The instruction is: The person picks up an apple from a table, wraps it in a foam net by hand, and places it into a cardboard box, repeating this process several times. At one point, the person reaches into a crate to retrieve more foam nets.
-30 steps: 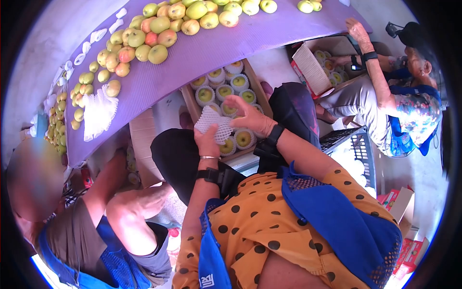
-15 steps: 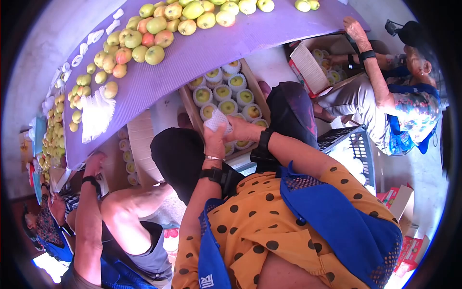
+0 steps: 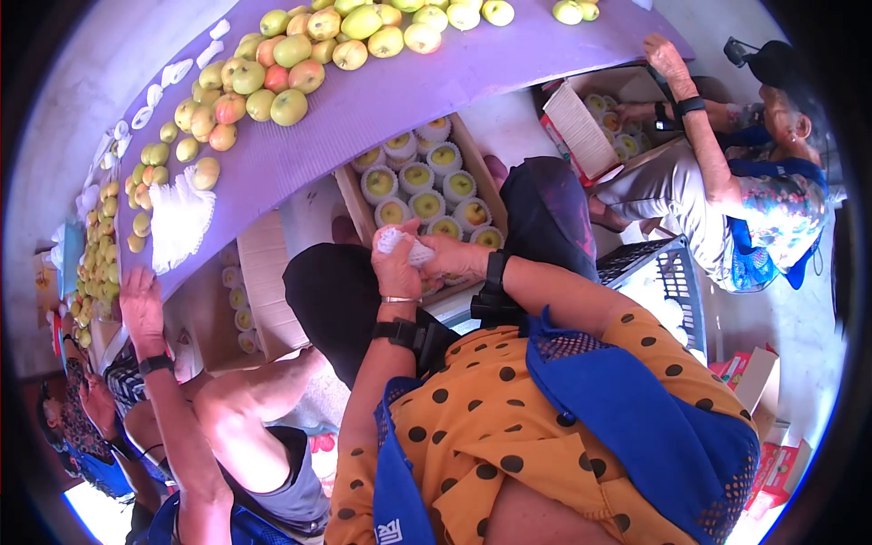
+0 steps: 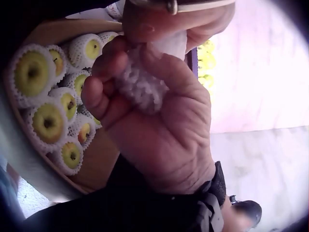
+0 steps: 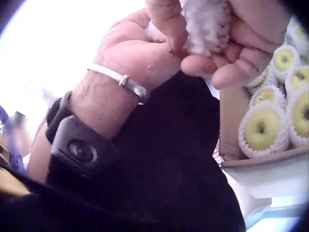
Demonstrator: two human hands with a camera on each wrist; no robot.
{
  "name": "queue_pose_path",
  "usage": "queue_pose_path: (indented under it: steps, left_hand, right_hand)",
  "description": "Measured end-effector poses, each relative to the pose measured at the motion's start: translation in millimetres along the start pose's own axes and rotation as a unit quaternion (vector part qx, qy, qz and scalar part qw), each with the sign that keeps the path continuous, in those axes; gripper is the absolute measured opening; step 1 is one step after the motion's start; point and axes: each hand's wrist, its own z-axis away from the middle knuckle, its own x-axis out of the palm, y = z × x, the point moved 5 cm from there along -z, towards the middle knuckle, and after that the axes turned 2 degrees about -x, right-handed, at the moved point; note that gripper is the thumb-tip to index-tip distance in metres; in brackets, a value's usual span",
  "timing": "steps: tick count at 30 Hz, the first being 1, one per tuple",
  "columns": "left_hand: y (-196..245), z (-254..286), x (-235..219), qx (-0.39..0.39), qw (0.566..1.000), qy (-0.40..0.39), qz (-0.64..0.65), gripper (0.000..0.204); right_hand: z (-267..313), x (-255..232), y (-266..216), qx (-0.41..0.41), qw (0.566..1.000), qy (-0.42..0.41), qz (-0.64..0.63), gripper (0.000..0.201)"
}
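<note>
A white foam fruit net (image 3: 392, 241) is bunched up between my two hands. My left hand (image 3: 396, 272), with a thin bracelet at its wrist, grips it. My right hand (image 3: 457, 258) curls its fingers and thumb round the same net, seen from the palm side in the left wrist view, where the foam net (image 4: 142, 87) looks crumpled. I cannot tell whether the net has a fruit inside. Just beyond the hands stands a cardboard box (image 3: 356, 202) with rows of yellow-green apples (image 3: 421, 176) in white foam nets.
A purple-covered table (image 3: 381, 100) bears heaped loose apples (image 3: 291, 107) and a stack of foam nets (image 3: 180, 222). On the right are a black crate (image 3: 679, 272) and a person (image 3: 772, 195) at another apple box (image 3: 581, 127). At left another person's hand (image 3: 143, 304) is at the table edge.
The foam net, spread out between the hands a second ago, is now bunched up inside them. My right hand has closed in on it. The person at left has reached up to the table edge.
</note>
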Motion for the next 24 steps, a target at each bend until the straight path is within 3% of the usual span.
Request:
queue_pose_path:
  steps: [4, 6, 7, 10, 12, 13, 15, 17, 18, 20, 24]
  left_hand:
    - [4.0, 3.4, 2.1, 0.012, 1.000, 0.010, -0.016, 0.014]
    - [6.6, 8.0, 8.6, -0.048, 0.998, -0.019, 0.046, 0.009]
    - [9.4, 9.6, 12.3, -0.046, 0.998, -0.020, 0.048, 0.009]
    - [13.9, 13.9, 18.1, -0.035, 0.999, 0.010, 0.014, 0.008]
    - [16.8, 16.2, 23.2, -0.022, 1.000, -0.015, -0.016, 0.013]
    - [15.3, 17.4, 20.9, -0.017, 1.000, -0.021, -0.014, 0.013]
    - [9.5, 16.1, 19.5, -0.014, 0.997, -0.065, -0.036, 0.022]
    - [12.2, 19.9, 26.5, 0.035, 0.985, -0.107, -0.129, 0.032]
    - [13.5, 21.4, 27.6, 0.041, 0.985, -0.113, -0.124, 0.032]
    - [15.9, 27.1, 33.4, 0.056, 0.954, -0.156, -0.251, 0.035]
    - [17.0, 30.8, 40.8, 0.051, 0.951, -0.175, -0.250, 0.034]
  right_hand:
    - [0.0, 1.4, 1.4, 0.020, 1.000, -0.010, 0.011, 0.022]
    - [4.8, 1.6, -3.3, 0.080, 0.962, 0.056, 0.255, 0.016]
    - [4.4, 1.3, -0.8, 0.079, 0.961, 0.056, 0.258, 0.016]
    - [-7.0, -5.0, 19.3, 0.025, 0.961, 0.046, 0.273, 0.020]
    - [-18.1, -10.8, 26.0, -0.147, 0.883, 0.090, 0.436, 0.029]
    - [-24.3, -13.6, 37.6, -0.151, 0.880, 0.093, 0.441, 0.029]
    - [-34.8, -22.7, 47.6, -0.121, 0.827, 0.129, 0.533, 0.031]
    - [-20.7, -16.7, 27.9, -0.079, 0.818, 0.168, 0.544, 0.028]
    - [-19.2, -16.3, 23.4, -0.083, 0.813, 0.172, 0.550, 0.028]
    - [-17.0, -12.5, 15.1, -0.133, 0.783, 0.175, 0.582, 0.023]
    - [-12.0, -16.1, 12.8, -0.181, 0.806, 0.154, 0.542, 0.021]
